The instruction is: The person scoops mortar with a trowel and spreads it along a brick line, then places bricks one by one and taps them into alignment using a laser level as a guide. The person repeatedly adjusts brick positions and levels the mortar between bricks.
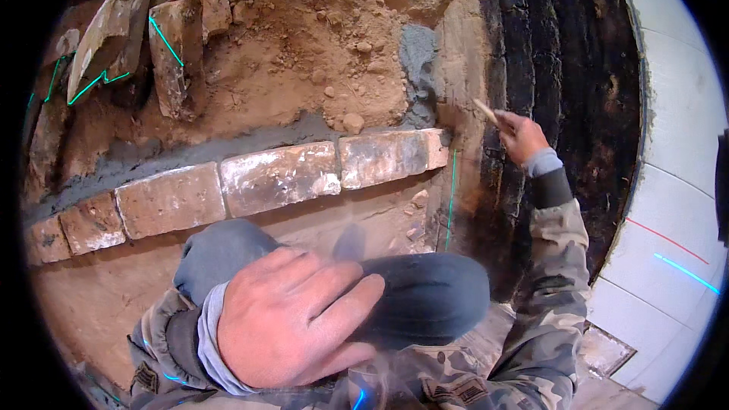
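My right hand [524,139] is closed around a pale wooden stick-like piece [486,112], whose end points up and left over the dark wall foot. Whether it is a tool's handle cannot be made out. My left hand [296,315] hovers before my bent knees, back upward, fingers loosely stretched; its palm is hidden. Just beyond its fingers is a blurred grey shape [349,243] that I cannot identify. Ahead, a row of worn bricks [281,177] runs from the left to the wall, with wet grey mortar [205,144] along its far side. Neither hand touches the bricks.
Loose old bricks [178,57] lean in a pile at the far left. Earth and rubble [304,53] lie beyond the row. A mortar patch [419,68] sticks near the corner. Right stands a black-coated wall [562,53], then white panels [645,319]. Thin green laser lines [453,190] cross the scene.
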{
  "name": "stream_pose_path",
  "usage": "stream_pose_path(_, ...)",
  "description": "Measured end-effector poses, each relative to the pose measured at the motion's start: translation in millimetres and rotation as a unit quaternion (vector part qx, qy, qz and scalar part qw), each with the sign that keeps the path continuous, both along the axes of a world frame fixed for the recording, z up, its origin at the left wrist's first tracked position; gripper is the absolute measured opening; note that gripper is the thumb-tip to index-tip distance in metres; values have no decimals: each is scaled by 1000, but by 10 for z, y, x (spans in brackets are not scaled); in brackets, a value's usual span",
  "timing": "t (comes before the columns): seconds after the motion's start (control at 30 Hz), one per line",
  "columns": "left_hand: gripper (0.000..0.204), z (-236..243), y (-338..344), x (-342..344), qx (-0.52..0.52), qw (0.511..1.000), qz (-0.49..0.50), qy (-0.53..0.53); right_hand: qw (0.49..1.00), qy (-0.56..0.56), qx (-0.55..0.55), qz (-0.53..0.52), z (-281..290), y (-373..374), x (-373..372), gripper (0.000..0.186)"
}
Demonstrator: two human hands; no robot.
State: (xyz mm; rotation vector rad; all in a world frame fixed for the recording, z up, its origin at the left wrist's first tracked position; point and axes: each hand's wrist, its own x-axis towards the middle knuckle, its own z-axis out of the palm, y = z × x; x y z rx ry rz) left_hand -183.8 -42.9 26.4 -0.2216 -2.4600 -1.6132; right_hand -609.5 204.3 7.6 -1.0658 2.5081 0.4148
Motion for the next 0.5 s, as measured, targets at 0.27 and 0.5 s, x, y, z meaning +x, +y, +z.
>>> stream_pose_path(0.27,55,-17,31,89,26,999,26,27,995,47,87,6,-342,-163,-223,39)
stream_pose_path(0.5,54,-38,60,70,22,999,15,23,985,-29,162,55,178,38,-41,32)
